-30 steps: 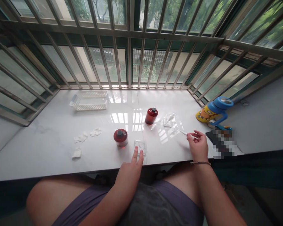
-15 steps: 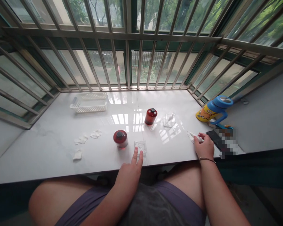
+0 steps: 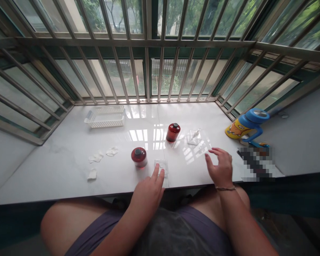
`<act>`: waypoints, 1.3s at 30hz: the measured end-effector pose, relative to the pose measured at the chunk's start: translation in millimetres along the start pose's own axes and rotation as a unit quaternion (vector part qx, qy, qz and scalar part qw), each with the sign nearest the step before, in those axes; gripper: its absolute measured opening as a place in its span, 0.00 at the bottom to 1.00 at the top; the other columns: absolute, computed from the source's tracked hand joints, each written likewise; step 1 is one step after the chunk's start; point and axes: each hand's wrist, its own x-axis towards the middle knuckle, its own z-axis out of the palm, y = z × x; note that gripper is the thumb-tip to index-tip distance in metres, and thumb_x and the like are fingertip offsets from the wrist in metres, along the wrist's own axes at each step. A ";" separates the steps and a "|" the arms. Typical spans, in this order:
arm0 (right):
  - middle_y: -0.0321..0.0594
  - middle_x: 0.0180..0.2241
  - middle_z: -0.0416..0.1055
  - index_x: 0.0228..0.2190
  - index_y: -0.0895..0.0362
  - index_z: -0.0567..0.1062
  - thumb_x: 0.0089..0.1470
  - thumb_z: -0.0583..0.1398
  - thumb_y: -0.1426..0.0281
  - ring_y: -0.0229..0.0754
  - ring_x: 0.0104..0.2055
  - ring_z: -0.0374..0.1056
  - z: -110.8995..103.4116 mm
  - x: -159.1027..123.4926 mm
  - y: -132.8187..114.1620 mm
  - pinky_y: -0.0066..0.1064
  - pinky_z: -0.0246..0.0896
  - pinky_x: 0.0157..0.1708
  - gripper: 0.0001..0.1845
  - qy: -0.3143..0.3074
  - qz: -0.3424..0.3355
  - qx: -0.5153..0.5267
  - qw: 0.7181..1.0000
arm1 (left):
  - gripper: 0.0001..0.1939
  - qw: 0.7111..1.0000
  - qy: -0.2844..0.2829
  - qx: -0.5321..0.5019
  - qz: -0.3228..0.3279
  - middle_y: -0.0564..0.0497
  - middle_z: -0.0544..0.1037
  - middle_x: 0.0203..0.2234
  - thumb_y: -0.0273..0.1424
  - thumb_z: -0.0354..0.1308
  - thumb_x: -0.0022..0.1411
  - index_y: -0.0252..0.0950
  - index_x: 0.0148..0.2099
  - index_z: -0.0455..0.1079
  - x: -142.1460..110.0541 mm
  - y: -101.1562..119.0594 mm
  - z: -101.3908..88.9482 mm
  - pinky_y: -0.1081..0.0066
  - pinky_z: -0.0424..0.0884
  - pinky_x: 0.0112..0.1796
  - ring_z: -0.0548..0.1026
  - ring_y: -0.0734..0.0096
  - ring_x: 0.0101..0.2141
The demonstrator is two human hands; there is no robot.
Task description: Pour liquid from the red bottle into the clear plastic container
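Observation:
My left hand (image 3: pixel 150 188) rests at the front edge of the white ledge (image 3: pixel 69 170), two fingers stretched onto a small clear square dish (image 3: pixel 161 166). A squat red jar with a dark cap (image 3: pixel 139 157) stands just left of that dish. A taller red bottle (image 3: pixel 173 132) stands farther back. My right hand (image 3: pixel 220 167) hovers open over the ledge, fingers spread, holding nothing. Clear plastic wrappers (image 3: pixel 194 137) lie between the bottle and my right hand.
A white slotted basket (image 3: pixel 105 117) sits at the back left. Three white cotton pads (image 3: pixel 96 156) lie left of the jar. A yellow and blue child's cup (image 3: pixel 245 126) and a dark blurred-out object (image 3: pixel 256 163) lie at the right. Metal window bars (image 3: pixel 160 42) enclose the ledge.
My right hand held a small white stick, lowered it to the ledge by the dark object, then let go and moved left with fingers spread. My left hand stayed on the dish.

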 end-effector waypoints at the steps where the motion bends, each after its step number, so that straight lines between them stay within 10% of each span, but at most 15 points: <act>1: 0.51 0.54 0.75 0.51 0.52 0.76 0.68 0.63 0.58 0.60 0.61 0.70 3.1 -1.0 -17.7 0.59 0.60 0.66 0.15 -0.029 -0.022 0.035 0.999 | 0.28 0.999 0.050 -0.021 0.006 0.37 0.62 0.74 0.32 0.57 0.77 0.35 0.75 0.62 -2.7 -4.7 -2.7 0.56 0.85 0.45 0.84 0.53 0.48; 4: 0.50 0.63 0.71 0.59 0.48 0.73 0.65 0.68 0.58 0.60 0.66 0.67 16.3 -10.4 -69.1 0.59 0.63 0.66 0.24 -0.168 -0.077 0.147 0.972 | 0.20 0.968 0.229 -0.098 -0.008 0.39 0.76 0.65 0.33 0.54 0.79 0.38 0.69 0.66 -7.2 -24.0 -12.4 0.55 0.78 0.60 0.78 0.54 0.60; 8: 0.53 0.69 0.64 0.71 0.47 0.61 0.57 0.76 0.57 0.64 0.70 0.63 43.0 -30.1 -119.1 0.62 0.64 0.68 0.49 -0.293 -0.089 0.239 0.921 | 0.30 0.913 0.363 -0.164 -0.092 0.35 0.69 0.68 0.37 0.63 0.74 0.38 0.71 0.58 4.6 -58.9 -7.2 0.47 0.69 0.68 0.68 0.48 0.69; 13: 0.50 0.63 0.71 0.71 0.45 0.61 0.59 0.73 0.68 0.62 0.65 0.69 72.2 -38.0 -136.4 0.62 0.69 0.65 0.46 -0.293 -0.083 0.247 0.920 | 0.50 0.880 0.257 -0.325 -0.234 0.34 0.65 0.71 0.47 0.74 0.61 0.36 0.74 0.54 28.7 -98.3 31.6 0.45 0.71 0.66 0.67 0.42 0.70; 23: 0.56 0.69 0.63 0.70 0.52 0.63 0.57 0.76 0.59 0.65 0.72 0.59 71.9 -18.8 -136.5 0.65 0.59 0.71 0.47 -0.277 -0.121 0.212 0.929 | 0.38 0.824 0.215 -0.458 -0.255 0.46 0.83 0.52 0.47 0.79 0.51 0.42 0.60 0.70 44.1 -109.3 46.9 0.55 0.76 0.56 0.81 0.50 0.53; 32: 0.47 0.60 0.74 0.65 0.47 0.69 0.62 0.73 0.59 0.55 0.65 0.68 14.8 -19.6 -185.1 0.51 0.66 0.66 0.35 -0.230 -0.121 0.365 0.894 | 0.34 0.872 0.244 -0.398 -0.148 0.50 0.80 0.52 0.45 0.78 0.55 0.46 0.60 0.70 -9.5 -67.8 35.0 0.59 0.78 0.53 0.81 0.55 0.50; 39: 0.40 0.42 0.78 0.50 0.48 0.77 0.62 0.73 0.65 0.49 0.46 0.73 10.2 -35.7 -206.2 0.43 0.71 0.48 0.17 -0.213 -0.058 0.397 0.891 | 0.25 0.898 0.253 -0.349 -0.090 0.49 0.80 0.51 0.37 0.69 0.65 0.45 0.61 0.68 -34.6 -37.8 39.3 0.63 0.81 0.46 0.82 0.58 0.48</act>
